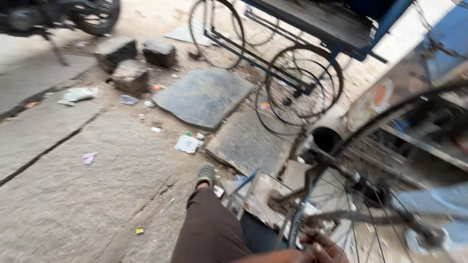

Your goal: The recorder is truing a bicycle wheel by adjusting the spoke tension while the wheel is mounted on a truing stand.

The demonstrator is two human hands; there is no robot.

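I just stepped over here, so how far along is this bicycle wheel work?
Done: the wheel sits off the ground, hub and spokes exposed. In hand: one hand, side unclear, grips the rim's bottom edge. Left: unclear; blur hides the spokes' condition, and no tool shows.

At 5 o'clock, 1 hand (319,248) grips the spokes of a bicycle wheel (370,195); which hand is unclear. A brown trouser leg (209,229) runs up to a sandal (205,175). A blue cart (312,29) stands at 1 o'clock, stone blocks (131,61) at 11, a slab (204,96) at centre.
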